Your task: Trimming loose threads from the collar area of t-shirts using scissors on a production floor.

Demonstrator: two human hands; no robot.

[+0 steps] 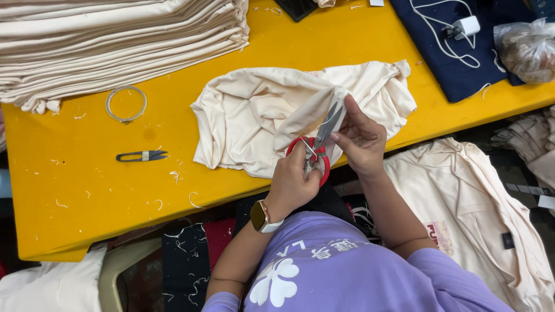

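Observation:
A crumpled cream garment [254, 112] lies on the yellow table [75, 196] near its front edge. My left hand [292, 182], with a watch on the wrist, grips red-handled scissors [325, 132] whose blades point up into a raised fold of the garment. My right hand [363, 141] pinches that fold beside the blades and holds it up off the table.
A tall stack of folded cream fabric [115, 40] fills the far left. A metal ring [126, 104] and small thread snips [141, 155] lie left of the garment. Navy cloth [457, 63], a white charger [466, 26] and a plastic bag [529, 49] sit far right. More cream garments [468, 202] hang below.

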